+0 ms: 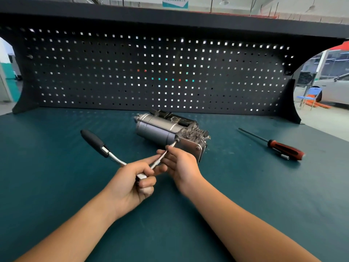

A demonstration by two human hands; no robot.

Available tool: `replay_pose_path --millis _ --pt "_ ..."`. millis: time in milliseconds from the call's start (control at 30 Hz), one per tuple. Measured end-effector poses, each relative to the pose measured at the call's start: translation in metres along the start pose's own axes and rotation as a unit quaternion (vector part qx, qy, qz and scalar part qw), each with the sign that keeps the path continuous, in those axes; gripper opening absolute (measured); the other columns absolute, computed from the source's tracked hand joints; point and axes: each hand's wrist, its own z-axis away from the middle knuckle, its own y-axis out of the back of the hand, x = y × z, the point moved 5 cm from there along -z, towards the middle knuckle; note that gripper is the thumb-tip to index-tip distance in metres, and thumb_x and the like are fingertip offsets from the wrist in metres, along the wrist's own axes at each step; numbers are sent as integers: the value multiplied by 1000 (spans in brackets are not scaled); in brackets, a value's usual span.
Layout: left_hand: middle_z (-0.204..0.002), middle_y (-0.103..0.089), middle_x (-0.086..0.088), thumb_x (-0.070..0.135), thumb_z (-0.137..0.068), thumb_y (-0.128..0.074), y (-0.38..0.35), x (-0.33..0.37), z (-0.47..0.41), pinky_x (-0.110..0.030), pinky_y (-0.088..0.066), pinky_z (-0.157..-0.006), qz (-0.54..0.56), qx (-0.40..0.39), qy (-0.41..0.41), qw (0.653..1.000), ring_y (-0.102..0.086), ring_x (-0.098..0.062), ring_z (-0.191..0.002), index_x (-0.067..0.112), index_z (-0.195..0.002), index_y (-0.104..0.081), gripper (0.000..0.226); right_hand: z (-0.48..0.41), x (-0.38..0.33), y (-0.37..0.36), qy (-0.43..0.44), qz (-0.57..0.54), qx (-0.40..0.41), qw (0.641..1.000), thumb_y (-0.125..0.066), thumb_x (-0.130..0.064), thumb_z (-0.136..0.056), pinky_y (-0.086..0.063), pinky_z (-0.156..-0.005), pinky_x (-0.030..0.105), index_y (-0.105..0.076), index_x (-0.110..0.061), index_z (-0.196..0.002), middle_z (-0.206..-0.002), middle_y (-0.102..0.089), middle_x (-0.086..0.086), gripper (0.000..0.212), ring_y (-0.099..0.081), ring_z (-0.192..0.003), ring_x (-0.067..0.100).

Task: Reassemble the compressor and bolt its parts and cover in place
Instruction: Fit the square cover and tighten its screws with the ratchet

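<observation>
Head view, the only one.

- The compressor (166, 127) lies on its side on the green bench mat (56, 195), near the pegboard (151, 72). Its flat end cover (190, 148) faces the person.
- The left hand (132, 184) is clenched round the head end of a ratchet (98, 144), whose black handle sticks out to the left above the mat.
- The right hand (181, 163) pinches the thin extension bar (162, 156) near its tip. It steers the tip onto a bolt (177, 141) at the cover's upper left corner.
- A red-handled screwdriver (283, 146) lies well apart on the right, untouched.

Handling, as judgement:
- The body is cast metal with a motor can. It is likely heavy and rigid, and it sits steady with no hand on it.
- The smooth can would slip under a palm and could roll if the ratchet is pulled hard.
- The finned head and the black connector block on top look like the delicate parts, so keep off those.
- To brace or turn the unit, hold the squared cover end or the cast head block, not the round can.
- The bar is slim and can tip off the bolt. The fingertip pinch near the tip suits starting the thread.
- A second bolt head shows lower on the cover.
</observation>
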Motion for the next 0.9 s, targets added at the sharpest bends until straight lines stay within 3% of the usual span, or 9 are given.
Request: replay_pose_path --millis 200,400,600,733,900 --pt "-67 -60 -4 -2 -63 -38 0 -1 -1 -12 -21 -28 11 -9 1 1000 -25 -2 -29 7 -106 -67 52 0 -3 3 6 4 0 1000 -50 -12 -95 -52 -55 22 -58 -5 -95 -72 -73 2 11 -68 -66 15" --pt "-68 -61 -7 0 -68 -35 -2 -4 -2 -11 -21 -26 122 -26 17 992 -28 -2 -26 2 -99 -63 41 1 -3 4 12 13 -1 1000 -51 -13 -96 -52 -55 19 -61 -8 -87 -74 -73 1 14 -68 -63 12" --pt "-69 -64 -6 -9 -79 -31 4 0 -3 -13 -22 -30 -27 7 -16 999 -27 -3 -31 9 -103 -68 48 1 -1 2 14 -4 -2 1000 -49 -13 -97 -53 -56 22 -59 -8 -91 -73 -73 -1 13 -68 -66 14" --pt "-67 -65 -11 -13 -81 -32 4 6 -2 -14 -23 -33 -123 42 -65 989 -27 -7 -32 11 -107 -66 49 3 -1 2 1 -38 6 999 -47 -12 -98 -49 -48 21 -57 -7 -91 -75 -73 3 13 -68 -70 17" --pt "-69 -64 -11 -10 -83 -34 4 4 -3 -14 -24 -33 -96 39 -55 993 -27 -7 -32 10 -111 -65 47 4 -3 1 -4 -25 21 999 -47 -11 -98 -50 -48 21 -57 -5 -92 -73 -72 3 13 -68 -72 19"
